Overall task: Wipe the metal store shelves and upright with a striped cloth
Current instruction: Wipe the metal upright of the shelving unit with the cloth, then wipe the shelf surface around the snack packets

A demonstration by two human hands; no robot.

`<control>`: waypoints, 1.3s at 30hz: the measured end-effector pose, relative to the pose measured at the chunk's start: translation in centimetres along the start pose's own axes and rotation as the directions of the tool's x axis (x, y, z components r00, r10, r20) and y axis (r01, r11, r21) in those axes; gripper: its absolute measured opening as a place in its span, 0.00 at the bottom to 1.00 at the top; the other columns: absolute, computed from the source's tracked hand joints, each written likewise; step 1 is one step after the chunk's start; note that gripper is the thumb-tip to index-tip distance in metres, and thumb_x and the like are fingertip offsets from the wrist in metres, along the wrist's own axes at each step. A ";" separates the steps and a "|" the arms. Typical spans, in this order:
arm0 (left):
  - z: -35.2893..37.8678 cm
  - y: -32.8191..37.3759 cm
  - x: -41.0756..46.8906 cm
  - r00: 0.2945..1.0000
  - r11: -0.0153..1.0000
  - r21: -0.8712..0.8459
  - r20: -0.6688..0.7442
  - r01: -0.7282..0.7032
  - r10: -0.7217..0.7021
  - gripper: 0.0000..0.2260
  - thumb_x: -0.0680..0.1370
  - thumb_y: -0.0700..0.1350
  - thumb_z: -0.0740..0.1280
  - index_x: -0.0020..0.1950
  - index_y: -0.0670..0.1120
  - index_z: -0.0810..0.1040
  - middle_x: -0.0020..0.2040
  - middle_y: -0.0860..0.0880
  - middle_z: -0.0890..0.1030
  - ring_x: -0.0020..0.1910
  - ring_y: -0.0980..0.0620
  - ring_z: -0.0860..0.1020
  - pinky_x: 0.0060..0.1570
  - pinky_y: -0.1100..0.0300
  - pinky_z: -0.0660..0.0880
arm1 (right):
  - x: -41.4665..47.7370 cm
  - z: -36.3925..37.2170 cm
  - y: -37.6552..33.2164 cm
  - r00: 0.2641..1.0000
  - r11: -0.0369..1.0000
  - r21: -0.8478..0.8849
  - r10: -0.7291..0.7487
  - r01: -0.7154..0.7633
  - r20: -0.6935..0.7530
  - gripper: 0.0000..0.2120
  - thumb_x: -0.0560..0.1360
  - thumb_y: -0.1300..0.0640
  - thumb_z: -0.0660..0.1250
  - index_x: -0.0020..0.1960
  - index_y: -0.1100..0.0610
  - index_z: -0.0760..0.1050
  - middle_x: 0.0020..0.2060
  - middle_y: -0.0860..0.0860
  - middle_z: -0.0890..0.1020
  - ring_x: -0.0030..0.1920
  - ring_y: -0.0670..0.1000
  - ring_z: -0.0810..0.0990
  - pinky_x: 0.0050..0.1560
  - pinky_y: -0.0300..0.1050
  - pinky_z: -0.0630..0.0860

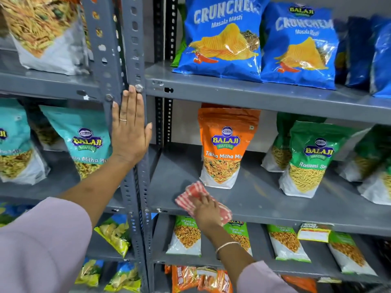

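Observation:
A red-and-white striped cloth (190,196) lies flat on the front left part of the grey middle shelf (264,199). My right hand (206,210) presses down on it, just in front of an orange snack pouch (226,149). My left hand (130,127) rests flat, fingers together and pointing up, against the grey perforated upright (135,49) at centre left, below two bolts. It holds nothing.
Blue chip bags (224,37) stand on the upper shelf (254,96). Green pouches (309,159) fill the right of the middle shelf. Teal pouches (84,140) stand left of the upright. More snack bags (283,242) line the lower shelves.

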State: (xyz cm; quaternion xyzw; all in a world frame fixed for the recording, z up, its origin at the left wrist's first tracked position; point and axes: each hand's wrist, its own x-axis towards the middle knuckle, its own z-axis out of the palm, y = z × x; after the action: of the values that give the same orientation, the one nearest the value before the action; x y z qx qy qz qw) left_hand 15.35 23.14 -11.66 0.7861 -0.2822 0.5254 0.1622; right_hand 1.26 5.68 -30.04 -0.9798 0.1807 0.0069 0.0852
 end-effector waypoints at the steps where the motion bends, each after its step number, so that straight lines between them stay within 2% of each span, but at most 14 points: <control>1: 0.0 0.0 0.0 1.000 1.000 0.006 0.000 -0.007 0.007 0.31 0.75 0.44 0.59 0.73 0.34 0.51 0.72 0.32 0.59 0.73 0.41 0.47 0.71 0.54 0.34 | -0.1 0.1 -0.8 1.000 1.000 -0.009 -0.019 0.019 0.007 0.29 0.79 0.59 0.58 0.76 0.44 0.53 0.78 0.54 0.51 0.77 0.58 0.51 0.78 0.56 0.50; 4: 0.0 -0.1 0.0 1.000 0.999 0.028 -0.008 -0.024 0.024 0.30 0.75 0.45 0.58 0.73 0.35 0.52 0.72 0.32 0.60 0.74 0.44 0.43 0.72 0.54 0.34 | -0.1 0.4 0.5 1.000 1.000 0.009 0.010 -0.010 -0.011 0.29 0.79 0.57 0.58 0.76 0.43 0.52 0.78 0.52 0.52 0.78 0.56 0.51 0.78 0.56 0.51; 8: -0.2 0.0 -0.1 1.000 0.999 0.031 0.010 -0.030 0.029 0.30 0.76 0.46 0.57 0.73 0.36 0.52 0.72 0.33 0.61 0.72 0.41 0.51 0.71 0.53 0.35 | -1.1 0.3 5.8 0.962 0.962 0.077 0.266 -0.260 -0.070 0.34 0.77 0.60 0.55 0.75 0.38 0.45 0.78 0.53 0.51 0.77 0.58 0.52 0.76 0.59 0.56; 10: -0.4 0.5 -0.4 1.000 1.000 0.008 0.010 0.014 -0.014 0.30 0.77 0.47 0.56 0.74 0.37 0.48 0.73 0.34 0.58 0.74 0.43 0.45 0.71 0.52 0.36 | -1.3 -0.2 6.8 0.925 0.926 0.062 0.375 -0.372 -0.053 0.31 0.78 0.61 0.53 0.76 0.42 0.48 0.78 0.54 0.51 0.77 0.60 0.52 0.76 0.59 0.55; 13: -0.1 2.4 -2.8 0.999 0.998 -0.055 0.047 0.027 -0.024 0.33 0.78 0.50 0.54 0.75 0.41 0.38 0.76 0.39 0.44 0.74 0.48 0.38 0.72 0.49 0.38 | -0.9 -0.6 4.5 0.970 0.969 0.052 0.243 -0.242 -0.019 0.34 0.77 0.64 0.54 0.76 0.42 0.46 0.78 0.55 0.46 0.77 0.62 0.48 0.76 0.63 0.52; 16: 0.8 6.1 -7.4 0.989 0.994 -0.104 0.143 -0.028 0.043 0.32 0.79 0.52 0.51 0.75 0.40 0.39 0.76 0.45 0.36 0.75 0.48 0.41 0.72 0.48 0.41 | -0.9 -0.6 2.7 0.995 0.994 0.035 0.100 -0.101 0.018 0.32 0.79 0.61 0.56 0.77 0.43 0.47 0.78 0.55 0.47 0.77 0.61 0.49 0.77 0.60 0.50; 19: 2.3 10.0 -12.0 0.943 0.989 -0.138 0.321 -0.048 0.090 0.31 0.79 0.54 0.49 0.76 0.39 0.45 0.77 0.45 0.40 0.75 0.47 0.46 0.71 0.47 0.48 | -1.7 -1.7 4.7 0.991 0.992 0.008 0.128 -0.129 0.027 0.33 0.78 0.58 0.59 0.77 0.45 0.47 0.78 0.55 0.49 0.77 0.59 0.50 0.76 0.57 0.52; 22: 3.8 13.7 -14.7 0.860 0.990 -0.134 0.499 -0.045 0.107 0.30 0.79 0.56 0.45 0.75 0.39 0.45 0.76 0.44 0.46 0.74 0.46 0.50 0.69 0.45 0.54 | -2.0 -2.0 8.1 0.961 0.961 0.057 0.274 -0.272 -0.034 0.30 0.77 0.58 0.58 0.76 0.47 0.52 0.77 0.54 0.55 0.75 0.59 0.55 0.74 0.56 0.56; 25: 5.3 17.3 -15.7 0.753 0.992 -0.119 0.656 0.036 0.051 0.30 0.81 0.57 0.37 0.75 0.38 0.50 0.75 0.43 0.57 0.75 0.48 0.50 0.69 0.48 0.52 | -2.3 -2.7 9.6 0.989 0.989 0.003 0.150 -0.150 -0.013 0.27 0.78 0.54 0.59 0.75 0.47 0.55 0.75 0.55 0.59 0.73 0.60 0.59 0.71 0.57 0.59; 28: 6.6 20.4 -16.5 0.625 0.988 -0.088 0.781 0.124 -0.009 0.34 0.80 0.58 0.35 0.71 0.36 0.61 0.71 0.40 0.66 0.75 0.49 0.47 0.68 0.49 0.50 | -2.3 -3.2 12.4 1.000 0.999 -0.041 -0.017 0.016 -0.015 0.27 0.76 0.60 0.61 0.73 0.45 0.60 0.71 0.55 0.67 0.68 0.61 0.66 0.66 0.57 0.65; 32: 8.1 23.8 -17.0 0.568 0.984 -0.045 0.821 0.170 -0.060 0.36 0.80 0.60 0.37 0.68 0.35 0.67 0.69 0.40 0.70 0.70 0.47 0.60 0.65 0.50 0.55 | -1.0 -5.6 18.1 0.973 0.977 0.189 0.136 -0.101 -0.186 0.29 0.73 0.68 0.60 0.71 0.49 0.66 0.66 0.57 0.73 0.62 0.61 0.72 0.62 0.53 0.71; 35: 9.3 24.5 -17.9 0.559 0.979 -0.039 0.825 0.202 -0.083 0.36 0.79 0.62 0.38 0.68 0.36 0.68 0.69 0.41 0.69 0.69 0.46 0.65 0.66 0.52 0.54 | 0.5 -7.0 21.3 0.929 0.924 0.266 0.326 -0.274 -0.175 0.26 0.77 0.63 0.58 0.74 0.53 0.60 0.72 0.59 0.65 0.69 0.63 0.65 0.67 0.55 0.67; 37: 9.6 24.0 -18.7 0.558 0.974 -0.032 0.824 0.223 -0.101 0.37 0.79 0.63 0.39 0.66 0.36 0.72 0.66 0.40 0.73 0.65 0.44 0.72 0.65 0.54 0.54 | 1.3 -6.7 22.3 0.943 0.926 0.194 0.334 -0.324 -0.017 0.28 0.79 0.57 0.57 0.77 0.55 0.53 0.76 0.61 0.57 0.74 0.63 0.57 0.73 0.55 0.59; 39: 9.7 23.4 -19.3 0.567 0.975 -0.040 0.818 0.220 -0.094 0.37 0.80 0.62 0.40 0.64 0.36 0.74 0.64 0.40 0.75 0.61 0.42 0.75 0.64 0.55 0.57 | 2.5 -5.7 22.3 0.952 0.947 0.104 0.302 -0.305 0.041 0.29 0.80 0.53 0.55 0.77 0.55 0.48 0.77 0.63 0.52 0.76 0.63 0.52 0.76 0.56 0.53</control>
State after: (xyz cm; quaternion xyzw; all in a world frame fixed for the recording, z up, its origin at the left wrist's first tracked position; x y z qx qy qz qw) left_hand 2.53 4.65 -34.15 0.9477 -0.2892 0.0709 0.1151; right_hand -4.45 -16.71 -28.21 -0.9341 0.3283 0.0220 0.1385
